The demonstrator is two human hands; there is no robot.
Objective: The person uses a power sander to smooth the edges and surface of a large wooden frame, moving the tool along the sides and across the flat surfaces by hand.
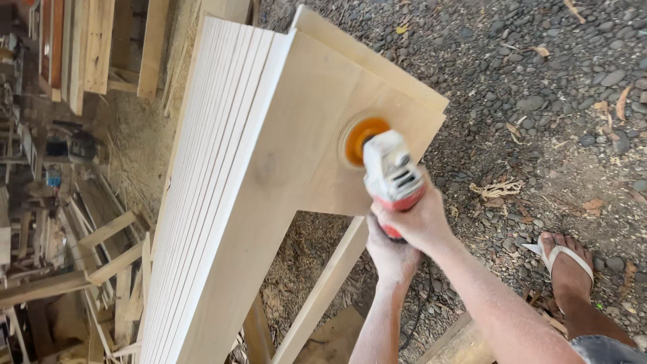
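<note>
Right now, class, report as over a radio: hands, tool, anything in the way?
Both hands on the grinder: right hand forward, left hand behind. Orange disc against the plywood panel. Nothing in the way.

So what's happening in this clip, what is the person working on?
A person is holding a handheld power sander with both hands: the right hand wraps the red grip and the left hand sits just below it. Its orange disc is pressed against the face of a pale plywood panel, the outermost of a stack of boards standing on edge. The person stands on gravel, one foot in a white sandal. Loose timber lies at the left.
</note>
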